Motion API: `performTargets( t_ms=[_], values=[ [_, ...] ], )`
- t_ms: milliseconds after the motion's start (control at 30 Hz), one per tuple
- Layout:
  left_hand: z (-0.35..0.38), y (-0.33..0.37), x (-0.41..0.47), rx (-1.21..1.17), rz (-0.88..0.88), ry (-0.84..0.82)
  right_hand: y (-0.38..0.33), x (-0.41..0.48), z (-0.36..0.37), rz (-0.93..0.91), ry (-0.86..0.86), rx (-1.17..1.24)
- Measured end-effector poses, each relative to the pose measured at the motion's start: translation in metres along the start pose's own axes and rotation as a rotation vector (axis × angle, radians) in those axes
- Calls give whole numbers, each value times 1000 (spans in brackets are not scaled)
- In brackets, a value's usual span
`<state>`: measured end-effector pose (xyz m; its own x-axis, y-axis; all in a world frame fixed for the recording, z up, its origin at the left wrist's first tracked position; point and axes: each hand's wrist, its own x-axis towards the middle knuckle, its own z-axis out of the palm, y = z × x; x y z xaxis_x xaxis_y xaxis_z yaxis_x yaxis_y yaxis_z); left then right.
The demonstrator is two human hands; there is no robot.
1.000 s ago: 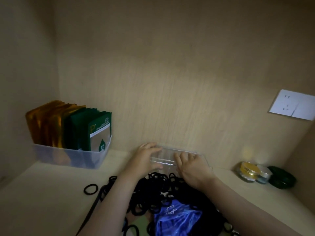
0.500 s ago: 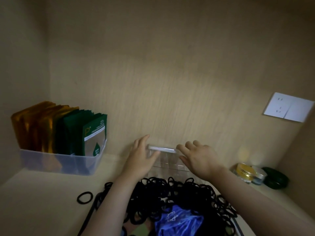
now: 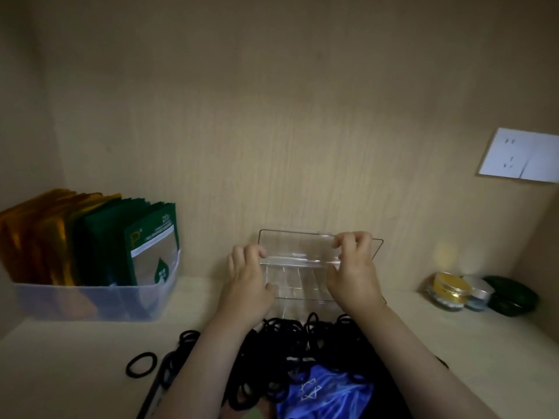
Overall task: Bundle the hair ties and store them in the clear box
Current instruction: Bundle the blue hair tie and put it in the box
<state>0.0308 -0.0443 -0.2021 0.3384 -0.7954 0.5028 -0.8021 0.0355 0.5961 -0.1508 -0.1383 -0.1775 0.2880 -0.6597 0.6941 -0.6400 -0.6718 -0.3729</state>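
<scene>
CHANGE: lid [image 3: 298, 241] of clear box [image 3: 299, 287] swung up since 0.5 s ago | BOX: at back of shelf [image 3: 75, 352], compartments exposed | HANDS: left hand [image 3: 246, 276] curled round box's left end; right hand [image 3: 354, 267] pinches lid's right edge | TIES: hair ties [image 3: 287, 337] heaped loose just in front, 0 seen bundled | NEXT: likely bundling.

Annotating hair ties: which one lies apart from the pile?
The lone black hair tie lying flat left of the pile; the rest are tangled together.
</scene>
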Motion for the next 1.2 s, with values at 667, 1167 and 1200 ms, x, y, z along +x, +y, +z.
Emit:
performTargets(
  t_ms=[667, 1167, 1200],
  values=[
    [-36, 26, 15, 408, -28, -585, 9, -5, -35, 11, -735, -79],
    [-70, 78, -49, 137, -56, -877, -77, -18, -77, -122, -1366, -73],
    [-70, 77, -55, 106, -68, -905, -82, -21, -77, -140, -1389, -124]
  ],
)
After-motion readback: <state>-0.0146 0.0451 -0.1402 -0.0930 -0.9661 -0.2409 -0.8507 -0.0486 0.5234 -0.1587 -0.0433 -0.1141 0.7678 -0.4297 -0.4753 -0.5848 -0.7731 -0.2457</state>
